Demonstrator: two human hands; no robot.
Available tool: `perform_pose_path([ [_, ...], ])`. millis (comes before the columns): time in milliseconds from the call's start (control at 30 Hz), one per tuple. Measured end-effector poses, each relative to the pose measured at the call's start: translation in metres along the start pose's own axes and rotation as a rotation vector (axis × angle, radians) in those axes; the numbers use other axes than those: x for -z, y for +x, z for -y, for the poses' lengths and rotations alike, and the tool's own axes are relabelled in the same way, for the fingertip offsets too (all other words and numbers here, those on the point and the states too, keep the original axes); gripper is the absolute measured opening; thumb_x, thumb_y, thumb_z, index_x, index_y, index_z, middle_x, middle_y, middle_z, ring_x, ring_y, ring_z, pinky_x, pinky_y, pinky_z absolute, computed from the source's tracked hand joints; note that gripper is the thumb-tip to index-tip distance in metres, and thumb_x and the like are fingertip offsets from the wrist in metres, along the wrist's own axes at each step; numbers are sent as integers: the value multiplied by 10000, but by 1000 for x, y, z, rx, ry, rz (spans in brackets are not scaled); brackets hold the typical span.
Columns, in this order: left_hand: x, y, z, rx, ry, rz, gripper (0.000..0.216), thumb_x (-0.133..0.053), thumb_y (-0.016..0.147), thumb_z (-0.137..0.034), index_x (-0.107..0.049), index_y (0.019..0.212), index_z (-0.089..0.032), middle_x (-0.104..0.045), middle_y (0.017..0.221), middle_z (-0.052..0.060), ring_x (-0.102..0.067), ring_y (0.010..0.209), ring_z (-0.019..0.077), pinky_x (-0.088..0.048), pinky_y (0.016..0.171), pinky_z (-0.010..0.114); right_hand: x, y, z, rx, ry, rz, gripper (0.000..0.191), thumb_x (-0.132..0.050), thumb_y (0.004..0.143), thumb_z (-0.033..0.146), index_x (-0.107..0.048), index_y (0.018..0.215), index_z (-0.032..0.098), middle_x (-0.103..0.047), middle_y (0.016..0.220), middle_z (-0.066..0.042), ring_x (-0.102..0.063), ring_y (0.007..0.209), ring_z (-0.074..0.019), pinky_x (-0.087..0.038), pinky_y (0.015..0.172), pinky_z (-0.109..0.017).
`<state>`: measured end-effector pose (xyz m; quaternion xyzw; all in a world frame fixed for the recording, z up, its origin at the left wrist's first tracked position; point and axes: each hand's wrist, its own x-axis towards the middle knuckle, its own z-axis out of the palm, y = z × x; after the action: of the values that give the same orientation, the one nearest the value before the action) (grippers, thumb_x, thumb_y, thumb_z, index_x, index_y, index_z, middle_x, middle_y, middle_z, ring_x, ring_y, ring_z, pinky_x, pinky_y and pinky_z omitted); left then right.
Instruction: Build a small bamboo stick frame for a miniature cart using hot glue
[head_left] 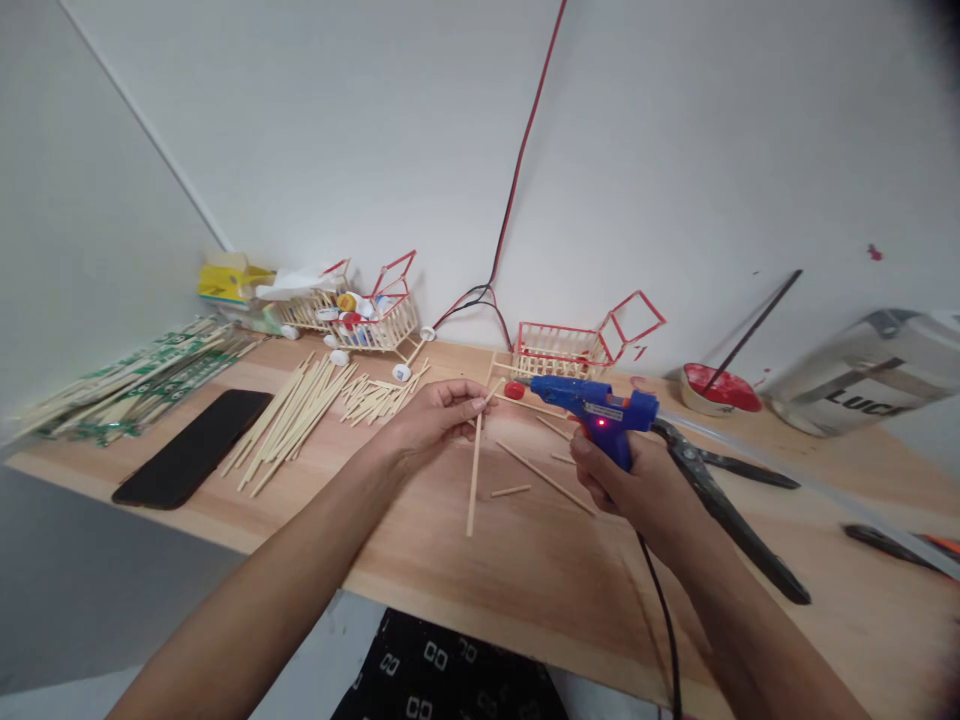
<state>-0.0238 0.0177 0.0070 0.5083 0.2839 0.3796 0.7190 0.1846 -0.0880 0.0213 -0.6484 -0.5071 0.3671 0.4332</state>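
Observation:
My left hand (439, 418) pinches thin wooden sticks (474, 482) above the table; one stick points down toward me and others join it near my fingertips. How they are joined is too small to tell. My right hand (637, 482) is wrapped around a blue hot glue gun (581, 400) with a red light lit on its side. Its nozzle points left toward the sticks, and a clear glue stick (757, 455) trails from its back. Close to the nozzle lies a red bottle cap (514, 390). Several loose sticks (546, 478) rest below the gun.
Small stick-built carts with red rims stand at the back, one at the right (562, 345) and one holding bottle caps (382, 322). Left are stick piles (289, 425), packaged sticks (142, 385) and a phone (193, 450). Pliers (731, 515), a red paint bowl (721, 392) and a container (847, 375) stand right.

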Motion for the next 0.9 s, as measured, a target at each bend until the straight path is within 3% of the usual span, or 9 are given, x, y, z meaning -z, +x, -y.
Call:
perform_pose_path([
  [200,0,-3,-6,-20,-52,118,247,-774,678,-293,-647,822,-138,-614,810,25,-554,666,78,-439,597,190,11,8,-1,113,-307,-186,404,-570,732,582,-612,751,181,-555,531,-20,-520,508,-170,-375,492,-280],
  [400,9,-3,-16,-113,-79,28,222,-774,678,-257,-665,837,-146,-629,839,25,-580,712,87,-468,621,191,39,1,8,249,-517,-351,381,-535,770,542,-617,895,192,-666,797,-84,-616,724,-248,-439,661,-339],
  [567,10,-2,-19,-97,-62,3,231,-793,652,-240,-667,813,-133,-638,827,25,-574,674,75,-481,590,178,98,-17,-12,232,-748,-382,306,-584,776,461,-600,969,225,-682,945,-122,-631,874,-297,-439,735,-373],
  [633,9,-2,-19,-79,-59,-4,239,-804,635,-232,-668,806,-136,-642,815,18,-574,664,71,-491,590,174,126,-27,-22,106,-884,-431,238,-600,767,427,-585,907,236,-675,880,-126,-634,783,-284,-427,665,-362],
  [700,8,-3,-19,-65,-54,-23,246,-815,617,-227,-671,798,-141,-645,810,11,-579,660,68,-500,587,167,153,-40,-31,23,-956,-446,208,-532,825,407,-568,923,227,-658,870,-138,-629,767,-256,-412,649,-343],
  [800,8,-3,-19,-49,-30,-61,257,-827,599,-229,-681,797,-153,-662,852,17,-596,694,74,-512,595,151,192,-59,-47,-59,-1026,-322,290,-433,881,427,-543,982,179,-625,957,-179,-618,822,-256,-417,668,-333],
  [900,8,-1,-20,-12,7,-88,260,-838,579,-229,-689,781,-166,-673,855,24,-606,708,87,-526,600,149,228,-69,-76,-3,-1131,-348,328,-367,918,383,-497,1095,139,-578,1064,-195,-569,993,-279,-415,775,-332],
])
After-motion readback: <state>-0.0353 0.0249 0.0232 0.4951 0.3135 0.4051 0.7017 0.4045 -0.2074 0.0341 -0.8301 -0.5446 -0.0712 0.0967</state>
